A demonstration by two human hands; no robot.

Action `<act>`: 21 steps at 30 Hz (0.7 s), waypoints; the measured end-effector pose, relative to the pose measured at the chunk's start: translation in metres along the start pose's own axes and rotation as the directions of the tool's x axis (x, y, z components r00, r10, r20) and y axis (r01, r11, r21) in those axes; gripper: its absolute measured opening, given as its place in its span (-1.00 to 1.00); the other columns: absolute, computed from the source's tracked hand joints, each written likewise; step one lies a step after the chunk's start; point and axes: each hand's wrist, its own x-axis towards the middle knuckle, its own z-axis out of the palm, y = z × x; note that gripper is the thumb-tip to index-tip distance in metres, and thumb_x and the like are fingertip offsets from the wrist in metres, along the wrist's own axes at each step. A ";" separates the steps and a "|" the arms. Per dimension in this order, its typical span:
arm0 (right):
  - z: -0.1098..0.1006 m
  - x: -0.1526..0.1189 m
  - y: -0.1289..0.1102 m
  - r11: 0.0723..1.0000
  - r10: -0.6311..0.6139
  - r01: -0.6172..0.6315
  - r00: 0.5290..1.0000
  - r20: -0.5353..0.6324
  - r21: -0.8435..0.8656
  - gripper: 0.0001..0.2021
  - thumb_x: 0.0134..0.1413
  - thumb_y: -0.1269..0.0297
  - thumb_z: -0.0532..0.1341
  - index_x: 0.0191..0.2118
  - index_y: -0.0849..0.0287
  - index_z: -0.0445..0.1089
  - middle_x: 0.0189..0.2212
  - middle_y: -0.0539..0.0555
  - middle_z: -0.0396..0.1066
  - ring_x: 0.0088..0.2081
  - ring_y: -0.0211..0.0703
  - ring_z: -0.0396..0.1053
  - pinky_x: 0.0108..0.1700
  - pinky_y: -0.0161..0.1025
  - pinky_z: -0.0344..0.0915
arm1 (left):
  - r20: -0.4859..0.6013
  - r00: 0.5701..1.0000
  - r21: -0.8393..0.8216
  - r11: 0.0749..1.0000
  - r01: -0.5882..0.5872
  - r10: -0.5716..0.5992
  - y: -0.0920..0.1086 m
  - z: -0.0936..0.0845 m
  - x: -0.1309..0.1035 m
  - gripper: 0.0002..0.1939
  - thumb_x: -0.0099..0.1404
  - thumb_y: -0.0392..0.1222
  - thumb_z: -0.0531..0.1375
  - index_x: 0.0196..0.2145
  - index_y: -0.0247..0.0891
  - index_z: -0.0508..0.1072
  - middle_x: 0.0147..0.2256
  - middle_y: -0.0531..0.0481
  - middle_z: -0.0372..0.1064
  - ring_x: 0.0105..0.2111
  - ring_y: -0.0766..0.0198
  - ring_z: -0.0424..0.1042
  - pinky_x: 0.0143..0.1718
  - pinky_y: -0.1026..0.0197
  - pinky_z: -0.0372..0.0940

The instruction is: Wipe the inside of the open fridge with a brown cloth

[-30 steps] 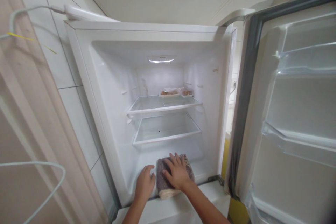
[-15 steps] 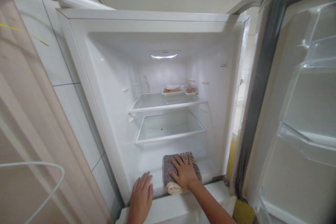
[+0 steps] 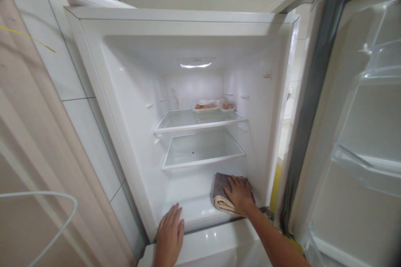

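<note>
A folded dark patterned cloth [image 3: 221,190] with a pale underside lies on the bottom surface inside the white fridge [image 3: 200,16], toward the right. My right hand [image 3: 240,194] rests flat on top of it, fingers spread. At the lower left front edge of the compartment is my left hand [image 3: 169,229], its fingers stretched out and holding nothing. Two glass shelves sit above, the upper shelf [image 3: 200,120] and the lower shelf [image 3: 203,150].
Wrapped food trays [image 3: 206,106] stand at the back of the upper shelf. The fridge door [image 3: 360,133] with clear bins hangs open on the right. A pale pink curtain-like surface [image 3: 46,133] and a white cable [image 3: 70,204] are at left.
My right hand and the cloth under it have moved right and slightly deeper into the fridge, with the cloth now turned a little. My left hand has stayed nearly in place.
</note>
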 end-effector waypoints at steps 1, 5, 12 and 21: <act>0.000 0.000 0.001 1.000 0.000 0.000 1.000 -0.002 -0.005 -0.41 0.34 -0.03 -0.02 0.33 0.18 0.25 0.37 0.31 0.17 0.40 0.18 0.04 0.41 0.20 -0.26 | 0.003 1.000 0.003 1.000 0.004 -0.004 0.001 0.000 0.000 -0.58 0.38 -0.11 0.10 0.15 -0.18 0.45 0.18 -0.17 0.46 0.18 0.00 0.44 0.19 -0.12 0.38; 0.004 -0.007 -0.001 1.000 0.020 -0.021 0.999 -0.032 -0.018 -0.36 0.33 -0.08 -0.04 0.36 0.17 0.20 0.42 0.30 0.06 0.42 0.25 -0.01 0.41 0.24 -0.29 | 0.004 1.000 0.019 1.000 0.011 -0.012 0.002 0.002 -0.002 -0.58 0.38 -0.09 0.10 0.14 -0.20 0.46 0.18 -0.21 0.46 0.19 -0.03 0.43 0.20 -0.15 0.38; 0.013 -0.028 -0.019 1.000 0.010 -0.010 1.000 -0.029 0.009 -0.34 0.26 -0.16 0.00 0.34 0.07 0.25 0.42 0.27 0.07 0.42 0.42 -0.06 0.39 0.36 -0.34 | -0.012 1.000 -0.032 0.999 0.011 -0.011 -0.002 0.008 -0.007 -0.59 0.38 -0.13 0.10 0.12 -0.21 0.46 0.15 -0.24 0.47 0.17 -0.04 0.44 0.20 -0.18 0.37; 0.025 -0.035 -0.104 0.983 -0.146 0.136 0.986 0.077 0.127 -0.36 0.28 -0.11 -0.03 0.37 0.05 0.19 0.46 0.27 -0.04 0.45 0.45 -0.17 0.36 0.48 -0.43 | 0.029 0.994 -0.169 0.980 0.106 -0.102 0.006 0.003 -0.012 -0.49 0.39 -0.10 0.08 0.25 -0.25 0.32 0.21 -0.27 0.40 0.22 -0.05 0.38 0.24 -0.20 0.33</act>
